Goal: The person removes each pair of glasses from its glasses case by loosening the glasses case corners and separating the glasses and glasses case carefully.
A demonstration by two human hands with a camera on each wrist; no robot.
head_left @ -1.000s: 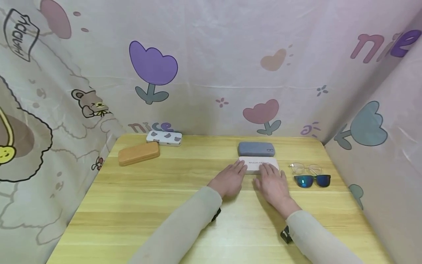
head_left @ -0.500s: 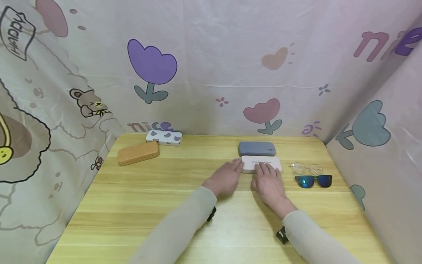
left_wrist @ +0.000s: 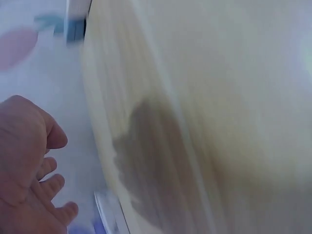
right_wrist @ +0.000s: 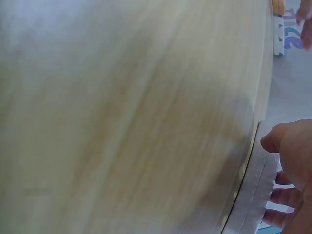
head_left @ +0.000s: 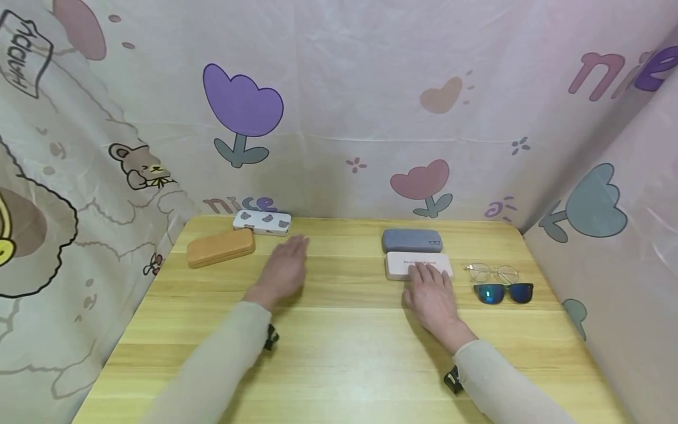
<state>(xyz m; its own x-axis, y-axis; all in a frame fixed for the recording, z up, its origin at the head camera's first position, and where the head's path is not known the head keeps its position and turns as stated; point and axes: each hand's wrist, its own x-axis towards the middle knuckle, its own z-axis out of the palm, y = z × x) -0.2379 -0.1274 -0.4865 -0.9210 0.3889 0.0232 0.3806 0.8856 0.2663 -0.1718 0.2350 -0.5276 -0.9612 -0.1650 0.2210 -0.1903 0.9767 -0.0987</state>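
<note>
White case [head_left: 400, 262] sits under the right hand [head_left: 433, 299]; fingers nearly straight, tips resting on the lid, not wrapped round it. Small print runs along that lid. Left hand [head_left: 283, 270] at 9 o'clock from the case, well apart, raised above the table [head_left: 339, 365]; fingers loose and extended, holding nothing. Its shadow falls on the wood in the left wrist view, which is blurred. Cream sleeves [head_left: 222, 347] reach in from 7 and 5 o'clock, a black device [head_left: 271, 337] showing at each wrist. Near the left hand: orange case [head_left: 220, 248] at 10 o'clock, spotted case [head_left: 262, 222] at 11 o'clock; cannot tell whether these two touch. At 12 o'clock from the white case, just beside it, grey-blue case [head_left: 412, 241] with a small glasses mark. At 3 o'clock, clear glasses [head_left: 511, 265]; blue-lensed sunglasses [head_left: 492, 293] just beside them, at 5 o'clock. Farthest out, a printed cloth [head_left: 328, 106] hangs at 12 o'clock, bearing a purple flower [head_left: 243, 103].
</note>
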